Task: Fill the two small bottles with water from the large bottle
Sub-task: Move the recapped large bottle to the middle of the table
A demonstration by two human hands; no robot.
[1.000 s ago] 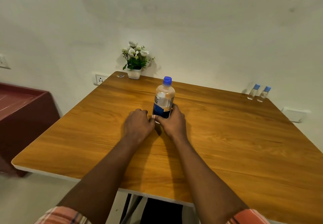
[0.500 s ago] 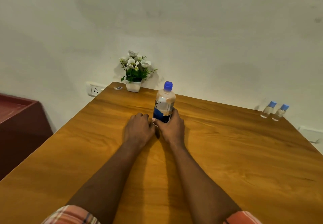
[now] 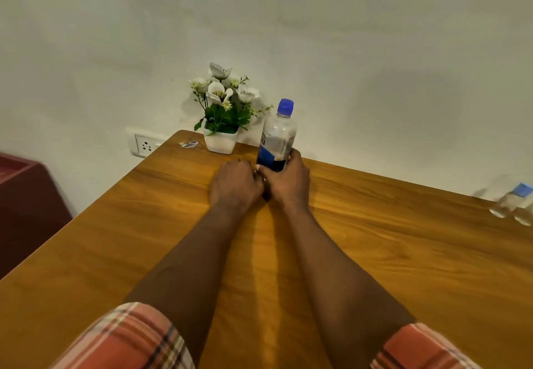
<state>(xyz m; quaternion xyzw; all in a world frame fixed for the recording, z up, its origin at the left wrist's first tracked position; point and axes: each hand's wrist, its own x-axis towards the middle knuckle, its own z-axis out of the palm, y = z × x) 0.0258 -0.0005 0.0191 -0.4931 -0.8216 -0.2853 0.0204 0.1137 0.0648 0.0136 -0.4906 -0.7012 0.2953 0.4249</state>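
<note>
The large clear bottle (image 3: 277, 135), with a blue cap and a blue label, stands upright on the wooden table (image 3: 389, 253) toward its far edge. My right hand (image 3: 287, 179) is wrapped around the bottle's lower part. My left hand (image 3: 235, 182) rests as a closed fist on the table right beside it, touching the right hand. Two small clear bottles with blue caps (image 3: 512, 203) stand close together at the far right edge of the view, partly cut off and blurred.
A white pot of white flowers (image 3: 220, 126) stands at the table's far corner, just left of the large bottle, with a small wrapper (image 3: 189, 144) beside it. A wall socket (image 3: 145, 146) and a dark red cabinet (image 3: 26, 210) lie to the left.
The view has tilted up and swung left, so the small bottles have slid to the right edge. My hands keep their places at the large bottle.
</note>
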